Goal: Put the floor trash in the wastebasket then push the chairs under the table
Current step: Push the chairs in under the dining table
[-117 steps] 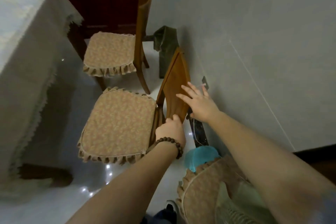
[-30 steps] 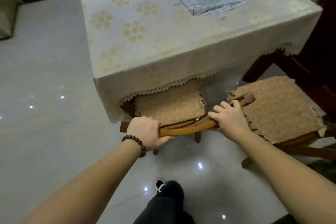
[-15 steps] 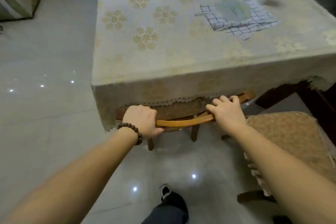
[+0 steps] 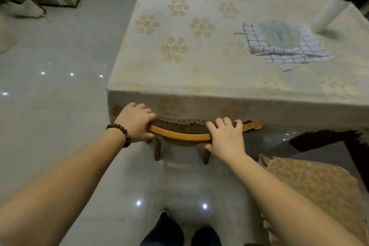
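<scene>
Here both hands grip the curved wooden top rail of one chair. The left hand is clenched over the rail near its left end, fingers curled over the far side, a dark beaded bracelet on the wrist. The right hand is clenched over the rail to the right of centre, fingers wrapped over the top, thumb under the near edge. Between the two hands a bare stretch of rail shows.

The chair sits tucked under the desk: its seat is hidden behind the hanging tablecloth, the rail lies just against the lace hem, and only two rear legs show below the hands.

A second chair, with a patterned seat cushion, stands out on the floor below and to the right of the right hand, not under the desk.

Beyond the right hand, on the desk top, a checked cloth lies with a pale green fuzzy item on it, and a white cylinder stands just past that. Dark shoes show at the bottom edge, below the hands.
</scene>
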### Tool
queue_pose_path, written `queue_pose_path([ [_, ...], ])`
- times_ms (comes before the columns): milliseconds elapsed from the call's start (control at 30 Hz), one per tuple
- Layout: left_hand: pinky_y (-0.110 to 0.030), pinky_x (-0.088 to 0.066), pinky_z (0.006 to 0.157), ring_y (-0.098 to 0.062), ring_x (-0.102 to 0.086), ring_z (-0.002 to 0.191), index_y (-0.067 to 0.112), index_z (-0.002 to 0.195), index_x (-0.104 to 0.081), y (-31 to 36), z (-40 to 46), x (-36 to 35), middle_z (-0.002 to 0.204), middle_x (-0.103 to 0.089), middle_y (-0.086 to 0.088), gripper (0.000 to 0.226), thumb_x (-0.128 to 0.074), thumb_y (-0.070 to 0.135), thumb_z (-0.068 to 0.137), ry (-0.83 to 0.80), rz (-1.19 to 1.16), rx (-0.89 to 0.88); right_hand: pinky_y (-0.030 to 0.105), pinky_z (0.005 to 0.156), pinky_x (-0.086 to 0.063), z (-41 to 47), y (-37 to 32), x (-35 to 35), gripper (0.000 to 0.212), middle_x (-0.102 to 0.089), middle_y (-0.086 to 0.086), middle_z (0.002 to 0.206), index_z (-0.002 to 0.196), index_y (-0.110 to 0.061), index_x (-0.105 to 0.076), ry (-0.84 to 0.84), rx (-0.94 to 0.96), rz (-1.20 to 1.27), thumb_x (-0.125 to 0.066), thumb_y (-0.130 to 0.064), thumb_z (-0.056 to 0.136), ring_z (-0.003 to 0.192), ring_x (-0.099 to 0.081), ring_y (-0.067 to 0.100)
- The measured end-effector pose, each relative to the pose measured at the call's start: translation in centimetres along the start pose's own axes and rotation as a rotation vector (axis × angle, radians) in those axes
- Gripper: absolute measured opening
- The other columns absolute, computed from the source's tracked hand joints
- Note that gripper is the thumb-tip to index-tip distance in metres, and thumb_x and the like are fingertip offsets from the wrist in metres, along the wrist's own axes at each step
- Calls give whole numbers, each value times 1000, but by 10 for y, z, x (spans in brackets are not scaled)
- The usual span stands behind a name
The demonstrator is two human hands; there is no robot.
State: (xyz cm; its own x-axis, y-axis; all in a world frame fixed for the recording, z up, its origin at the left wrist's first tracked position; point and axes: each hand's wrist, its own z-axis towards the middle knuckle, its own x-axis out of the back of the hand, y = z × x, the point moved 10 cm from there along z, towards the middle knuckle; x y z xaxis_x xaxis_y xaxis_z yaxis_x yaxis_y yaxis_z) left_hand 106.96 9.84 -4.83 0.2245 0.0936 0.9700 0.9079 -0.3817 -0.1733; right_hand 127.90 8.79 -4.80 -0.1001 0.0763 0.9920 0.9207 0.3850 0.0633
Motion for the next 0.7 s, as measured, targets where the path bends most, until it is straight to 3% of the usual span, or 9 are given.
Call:
queue_pose_path([
  [67,-37,-38,88,-19,-56,97,28,99,-64,5,-13,-2,101,-66,8,57,-43,76,75,91,-38,75,60,106,-19,-2,4,6,76,-48,6,134,134,-26,-42,51,31,5,-51,-73,75,128,-38,30],
  [133,-42,-40,91,-22,-58,89,24,91,-67,8,-21,3,91,-68,5,73,-32,85,72,155,-69,164,67,106,-9,-2,9,14,81,-50,7,134,134,-26,-45,105,47,-24,-47,-79,72,131,-37,31],
  [233,-42,-39,91,-23,-56,85,22,84,-65,13,-25,10,83,-65,3,89,-15,94,65,124,-108,247,71,106,1,0,11,4,80,-47,5,140,136,-29,-43,15,79,-52,-42,-80,74,137,-30,29],
  [367,-44,-40,88,-23,-54,77,21,74,-60,28,-41,10,77,-62,3,81,-18,91,68,164,-152,300,70,106,-13,-11,14,0,71,-63,6,116,114,-24,-63,71,159,-32,-41,-77,72,120,-51,31],
  [467,-43,-41,85,-22,-54,76,22,76,-61,39,-40,10,77,-62,4,78,-23,89,70,177,-141,313,67,106,-19,-13,24,4,68,-67,8,106,103,-21,-68,175,209,-21,-44,-76,72,110,-57,32],
  [600,-47,-38,94,-27,-57,101,23,100,-68,41,-30,6,105,-67,-1,85,-26,90,69,146,-139,329,65,106,-23,-6,33,5,68,-68,10,105,101,-19,-70,234,230,-23,-49,-76,69,108,-59,33],
  [700,-51,-34,104,-31,-49,125,23,127,-59,36,-23,3,133,-58,-6,94,-26,90,70,128,-168,328,67,105,-21,1,34,3,76,-63,14,120,114,-20,-67,237,222,-43,-47,-78,68,117,-55,34],
])
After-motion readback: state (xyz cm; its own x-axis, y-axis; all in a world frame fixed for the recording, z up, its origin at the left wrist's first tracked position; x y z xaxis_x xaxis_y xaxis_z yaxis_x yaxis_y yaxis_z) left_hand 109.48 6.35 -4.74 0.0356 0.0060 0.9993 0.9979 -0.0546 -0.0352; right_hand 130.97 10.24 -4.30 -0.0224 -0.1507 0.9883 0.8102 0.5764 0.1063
